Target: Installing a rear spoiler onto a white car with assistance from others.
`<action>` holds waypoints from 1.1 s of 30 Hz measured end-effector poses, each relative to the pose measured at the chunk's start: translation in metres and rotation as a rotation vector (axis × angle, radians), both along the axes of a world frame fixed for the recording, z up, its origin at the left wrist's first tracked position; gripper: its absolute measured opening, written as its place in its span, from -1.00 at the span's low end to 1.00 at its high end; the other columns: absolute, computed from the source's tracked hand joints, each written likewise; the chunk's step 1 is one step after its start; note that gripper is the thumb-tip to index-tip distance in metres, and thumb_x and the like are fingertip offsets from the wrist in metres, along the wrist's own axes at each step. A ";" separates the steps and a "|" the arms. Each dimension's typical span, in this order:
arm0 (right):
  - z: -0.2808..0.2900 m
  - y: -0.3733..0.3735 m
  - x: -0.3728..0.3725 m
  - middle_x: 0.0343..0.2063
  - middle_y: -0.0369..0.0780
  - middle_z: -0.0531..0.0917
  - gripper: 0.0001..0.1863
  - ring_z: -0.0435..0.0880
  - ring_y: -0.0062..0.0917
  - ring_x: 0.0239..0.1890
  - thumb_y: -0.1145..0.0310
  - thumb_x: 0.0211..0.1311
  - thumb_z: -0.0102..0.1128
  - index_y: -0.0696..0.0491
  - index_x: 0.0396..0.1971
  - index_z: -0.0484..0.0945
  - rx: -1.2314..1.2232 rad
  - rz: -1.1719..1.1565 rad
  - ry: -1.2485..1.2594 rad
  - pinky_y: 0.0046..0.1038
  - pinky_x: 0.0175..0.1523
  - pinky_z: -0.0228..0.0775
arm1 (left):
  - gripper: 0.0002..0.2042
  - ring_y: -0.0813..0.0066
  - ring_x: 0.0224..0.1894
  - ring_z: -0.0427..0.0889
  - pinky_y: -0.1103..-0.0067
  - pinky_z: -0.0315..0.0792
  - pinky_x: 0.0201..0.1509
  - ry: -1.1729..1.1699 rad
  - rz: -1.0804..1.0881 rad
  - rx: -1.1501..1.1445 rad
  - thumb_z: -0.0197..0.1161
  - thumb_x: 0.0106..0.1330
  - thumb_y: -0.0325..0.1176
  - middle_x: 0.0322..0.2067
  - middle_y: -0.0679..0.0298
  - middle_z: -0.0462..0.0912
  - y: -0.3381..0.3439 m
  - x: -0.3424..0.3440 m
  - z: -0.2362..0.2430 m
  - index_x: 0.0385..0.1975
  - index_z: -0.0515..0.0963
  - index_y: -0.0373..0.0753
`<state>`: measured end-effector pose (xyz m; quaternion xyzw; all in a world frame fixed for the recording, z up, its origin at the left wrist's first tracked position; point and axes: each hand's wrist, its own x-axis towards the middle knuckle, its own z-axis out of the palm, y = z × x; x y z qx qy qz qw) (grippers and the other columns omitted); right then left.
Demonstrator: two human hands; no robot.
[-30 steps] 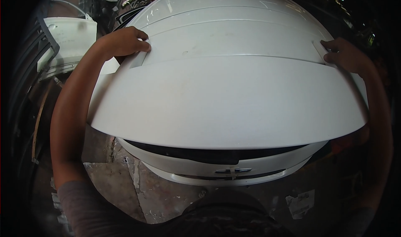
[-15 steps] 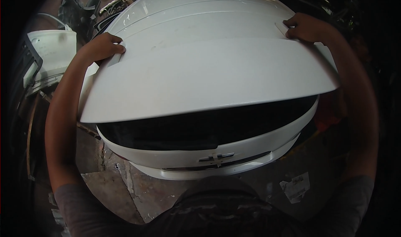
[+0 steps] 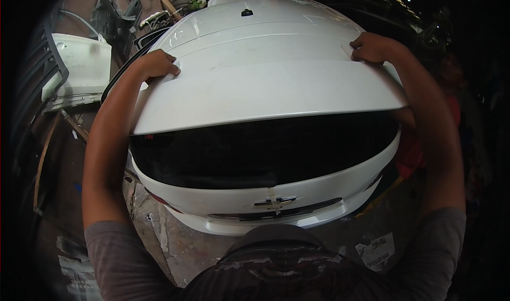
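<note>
Both my hands are on a white rear spoiler (image 3: 265, 91), a broad curved panel at the back edge of a white car's roof (image 3: 255, 29). My left hand (image 3: 158, 66) has its fingers closed round the spoiler's far left end. At the opposite end my right hand (image 3: 374, 49) grips the far right corner, fingers curled over the edge. The spoiler's near edge hangs over the top of the dark rear window (image 3: 265, 152). Under the window lies the white tailgate (image 3: 186, 196) with an emblem (image 3: 274, 201). The spoiler's underside is hidden.
A white door-like panel (image 3: 85, 62) and dark slatted trim (image 3: 50, 62) stand at the left. A black roof antenna base (image 3: 247, 13) sits farther ahead. Red cloth (image 3: 409, 160) shows dimly beside the car's right side. Paper (image 3: 377, 250) lies on the floor at lower right.
The spoiler has moved away from me toward the roof, in both my hands. More of the rear window shows below its near edge. The view has shifted slightly.
</note>
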<state>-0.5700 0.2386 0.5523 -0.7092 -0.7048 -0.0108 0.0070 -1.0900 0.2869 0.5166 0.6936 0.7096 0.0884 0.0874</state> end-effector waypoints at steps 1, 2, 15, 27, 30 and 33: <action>-0.001 0.001 0.001 -0.09 -0.07 0.73 -0.51 0.76 -0.18 -0.09 0.16 0.22 0.19 0.10 0.09 0.67 0.011 0.000 -0.002 -0.13 -0.06 0.71 | -0.31 0.18 -0.22 0.78 0.30 0.70 -0.16 -0.002 0.000 0.011 0.46 0.16 -0.15 0.00 0.00 0.71 0.000 -0.001 -0.001 0.36 0.50 -0.12; -0.002 0.001 0.003 -0.10 -0.06 0.73 -0.51 0.76 -0.18 -0.09 0.15 0.23 0.18 0.11 0.08 0.67 0.020 0.005 -0.002 -0.15 -0.06 0.71 | -0.31 0.18 -0.23 0.78 0.30 0.69 -0.16 -0.002 -0.006 0.017 0.46 0.16 -0.15 0.01 0.00 0.71 -0.002 -0.001 -0.002 0.35 0.50 -0.12; 0.004 -0.006 -0.009 0.16 0.08 0.63 -0.30 0.71 -0.13 0.07 0.19 0.23 0.26 0.13 0.37 0.44 -0.044 -0.037 -0.020 -0.22 0.05 0.66 | -0.31 0.19 -0.23 0.78 0.31 0.68 -0.17 -0.030 0.001 0.031 0.45 0.14 -0.14 -0.02 -0.01 0.72 -0.004 -0.002 -0.004 0.34 0.51 -0.12; 0.005 -0.007 -0.013 0.00 -0.03 0.70 -0.40 0.75 -0.19 -0.13 0.15 0.26 0.17 0.04 0.30 0.51 -0.030 -0.069 -0.049 -0.20 -0.10 0.67 | -0.28 0.16 -0.19 0.76 0.25 0.66 -0.14 0.101 -0.020 -0.025 0.41 0.21 0.07 -0.02 0.04 0.71 -0.007 -0.004 0.002 0.35 0.50 -0.13; 0.005 -0.003 -0.015 0.10 -0.01 0.67 -0.29 0.74 -0.18 0.01 0.16 0.27 0.18 -0.01 0.43 0.38 -0.104 -0.124 -0.102 -0.19 0.00 0.69 | -0.19 0.08 0.06 0.70 0.29 0.62 0.09 -0.020 0.033 -0.119 0.42 0.21 0.10 0.17 -0.08 0.61 -0.025 0.004 0.013 0.40 0.41 -0.24; 0.006 -0.002 -0.016 0.10 -0.03 0.67 -0.30 0.74 -0.19 0.00 0.16 0.27 0.17 -0.03 0.43 0.39 -0.103 -0.119 -0.117 -0.20 -0.01 0.70 | -0.18 0.01 0.13 0.67 0.29 0.57 0.16 0.005 -0.008 -0.017 0.43 0.21 0.12 0.21 -0.11 0.58 -0.052 0.007 0.018 0.38 0.43 -0.30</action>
